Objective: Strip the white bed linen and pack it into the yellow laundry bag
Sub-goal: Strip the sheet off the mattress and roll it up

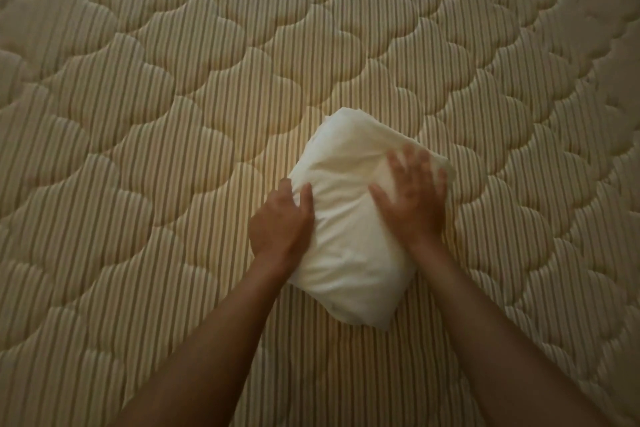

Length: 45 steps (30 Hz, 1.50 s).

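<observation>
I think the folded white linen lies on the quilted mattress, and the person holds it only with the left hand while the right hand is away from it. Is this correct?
Not quite. The folded white linen does lie on the quilted mattress, and the left hand grips its edge, but the right hand is not away: the head view shows it resting flat on top of the linen.

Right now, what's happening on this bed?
A person is leaning over a bare quilted mattress with a folded bundle of white linen lying on it. The left hand grips the bundle's left edge, its fingers curled into the cloth. The right hand lies flat on top with spread fingers, blurred as if patting it down. No yellow laundry bag is in view, so the packing isn't done yet.
</observation>
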### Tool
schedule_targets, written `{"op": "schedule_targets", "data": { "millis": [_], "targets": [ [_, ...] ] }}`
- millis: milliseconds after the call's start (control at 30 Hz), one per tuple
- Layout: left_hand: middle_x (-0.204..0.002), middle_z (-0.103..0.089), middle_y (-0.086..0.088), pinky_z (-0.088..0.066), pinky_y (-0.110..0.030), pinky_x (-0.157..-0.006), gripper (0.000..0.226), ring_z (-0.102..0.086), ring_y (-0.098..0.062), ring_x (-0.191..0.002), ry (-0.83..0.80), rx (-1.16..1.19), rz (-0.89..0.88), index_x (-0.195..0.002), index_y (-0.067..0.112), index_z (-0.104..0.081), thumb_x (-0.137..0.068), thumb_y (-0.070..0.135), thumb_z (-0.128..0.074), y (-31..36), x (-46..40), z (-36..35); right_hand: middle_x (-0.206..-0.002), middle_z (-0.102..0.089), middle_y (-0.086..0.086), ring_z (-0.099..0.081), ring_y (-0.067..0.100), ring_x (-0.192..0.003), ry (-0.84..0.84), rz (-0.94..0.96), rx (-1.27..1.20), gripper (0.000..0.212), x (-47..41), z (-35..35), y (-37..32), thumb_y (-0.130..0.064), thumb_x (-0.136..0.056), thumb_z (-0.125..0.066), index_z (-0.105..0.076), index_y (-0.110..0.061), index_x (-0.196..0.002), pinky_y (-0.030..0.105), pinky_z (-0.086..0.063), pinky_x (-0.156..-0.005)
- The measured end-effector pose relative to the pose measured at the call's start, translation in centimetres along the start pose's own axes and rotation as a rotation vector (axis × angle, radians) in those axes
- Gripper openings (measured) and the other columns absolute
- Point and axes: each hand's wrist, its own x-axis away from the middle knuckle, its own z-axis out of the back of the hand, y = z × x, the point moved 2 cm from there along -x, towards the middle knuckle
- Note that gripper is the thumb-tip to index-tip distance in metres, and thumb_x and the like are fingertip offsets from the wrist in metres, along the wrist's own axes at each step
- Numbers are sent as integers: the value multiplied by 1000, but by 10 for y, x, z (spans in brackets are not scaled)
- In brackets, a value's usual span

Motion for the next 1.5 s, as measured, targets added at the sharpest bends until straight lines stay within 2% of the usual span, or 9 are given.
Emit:
{"op": "schedule_targets", "data": {
  "millis": [100,300,433,533,700,800,900,1133,1500],
  "targets": [
    [-87,-65,-3,-48,-35,-64,47,-64,-25,-75,25,-21,-51,-110,17,-57,-99,57,-35,-2,-8,1,-160,-29,8,-21,33,-148,5,-223,-99,78,-9,-2,14,-71,-88,-35,-30,-30,-154,55,-17,-119],
    [-69,-51,4,-36,-29,-55,41,-54,-20,-58,107,-114,-159,-86,22,-48,-96,61,-38,7,-26,6,-157,-34,11,-24,35,-146,43,-308,-71,74,-7,-11,12,-67,-92,-29,-26,-26,-155,57,-20,-117],
    [-94,-58,-5,-40,-36,-70,58,-57,-27,-84,117,-124,-124,-110,17,-60,-95,58,-22,-14,-41,-11,-156,-34,14,-26,38,-145,6,-271,41,74,-16,-26,-1,-63,-95,-28,-24,-21,-155,61,-16,-117],
    [-116,-59,-9,-44,-51,-90,61,-55,-30,-105,78,-105,-100,-127,21,-57,-95,58,-19,-19,-49,-17,-157,-32,13,-29,37,-143,-19,-214,71,72,-22,-31,2,-61,-96,-26,-22,-22,-156,63,-15,-116],
    [-133,-55,-9,-41,-54,-99,65,-51,-31,-120,66,-144,31,-142,26,-47,-98,59,-12,-11,-42,-18,-157,-33,11,-37,36,-137,-67,33,70,66,-40,-26,-2,-59,-97,-23,-17,-32,-157,57,-21,-115],
    [-159,-28,-15,-19,-60,-115,61,-25,-35,-146,121,-161,196,-156,27,-22,-101,52,-12,8,-29,-28,-157,-32,10,-41,34,-133,-150,72,44,68,-60,-25,-10,-65,-94,-18,-12,-38,-156,55,-25,-113],
    [-165,-13,-13,-10,-62,-116,68,-12,-34,-151,165,-225,178,-159,28,-7,-97,58,-10,27,-12,-48,-152,-39,7,-47,31,-127,-203,66,14,70,-77,-26,-15,-68,-93,-15,-7,-41,-156,52,-31,-109],
    [-151,-43,-6,-28,-60,-106,72,-45,-32,-129,182,-289,183,-156,29,-26,-92,63,-24,14,-29,-65,-145,-39,10,-41,29,-128,-293,101,-69,69,-100,-37,-19,-68,-94,-24,-5,-43,-156,49,-30,-107],
    [-123,-62,-13,-39,-52,-95,82,-58,-34,-111,149,-260,207,-145,24,-39,-86,78,-24,15,-33,-41,-144,-44,11,-43,29,-131,-234,104,-92,75,-71,-16,7,-70,-92,-30,-14,-36,-156,48,-24,-114]
  ]
}}
